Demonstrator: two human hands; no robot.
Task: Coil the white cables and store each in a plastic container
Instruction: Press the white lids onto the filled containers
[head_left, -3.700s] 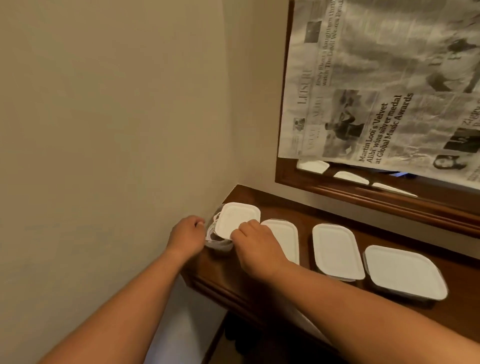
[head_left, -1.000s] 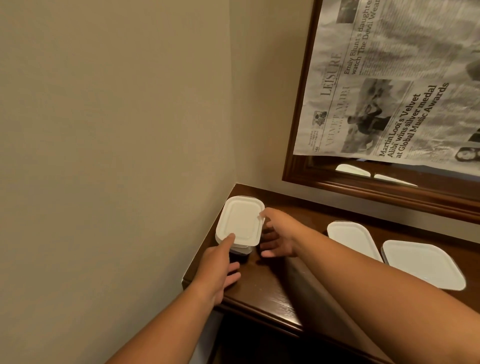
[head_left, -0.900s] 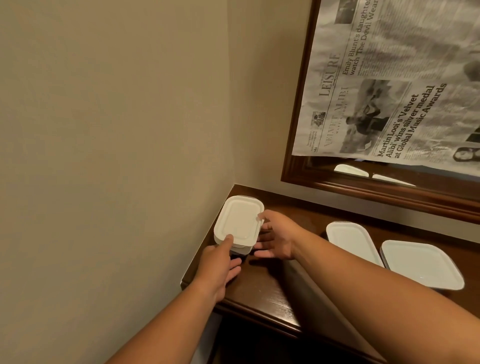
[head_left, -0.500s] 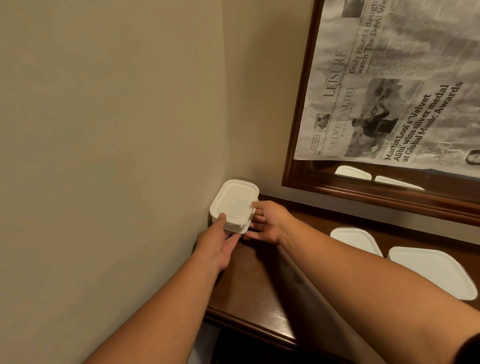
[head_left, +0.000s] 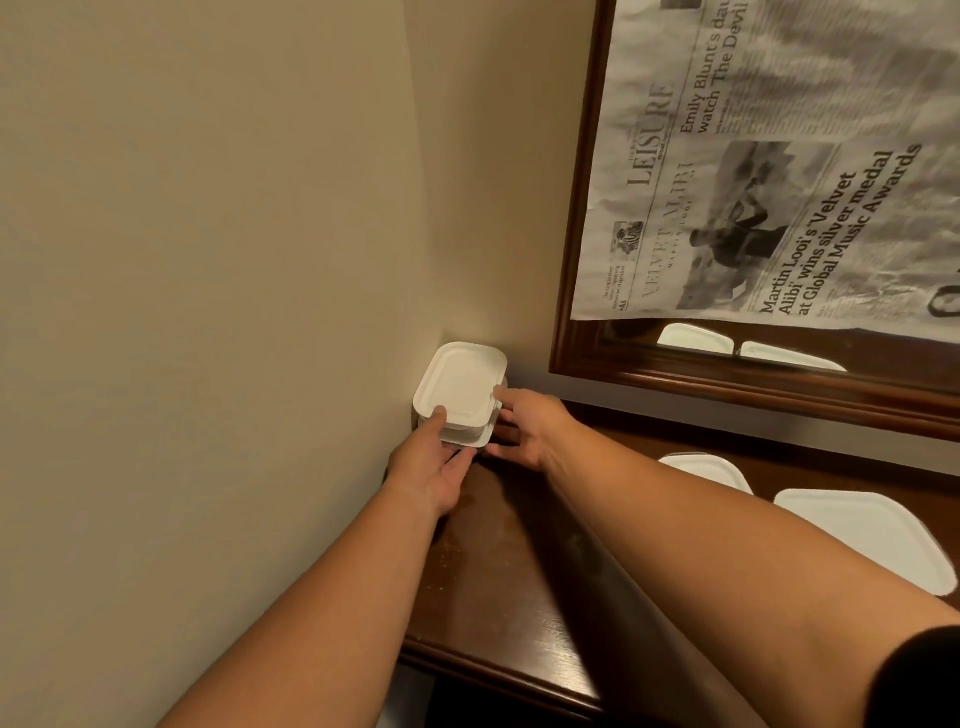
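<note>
Two white-lidded plastic containers sit stacked in the far left corner of the dark wooden table (head_left: 519, 571), against the wall. The top container (head_left: 460, 384) rests on the lower container (head_left: 475, 440). My left hand (head_left: 431, 470) grips the stack's near side, thumb on the top lid. From the right, my right hand (head_left: 530, 426) holds the stack, with its thumb at the lid's edge and fingers lower down. No white cable shows; the containers' insides are hidden.
Two more lidded containers (head_left: 709, 470) (head_left: 862, 540) lie on the table to the right. A wood-framed mirror (head_left: 571, 208) covered with newspaper (head_left: 779, 182) hangs behind. The beige wall (head_left: 208, 312) closes off the left side.
The leftmost container got its lid and now sits stacked with its neighbour. Both hands have slid the stack away from the table's front edge into the back corner.
</note>
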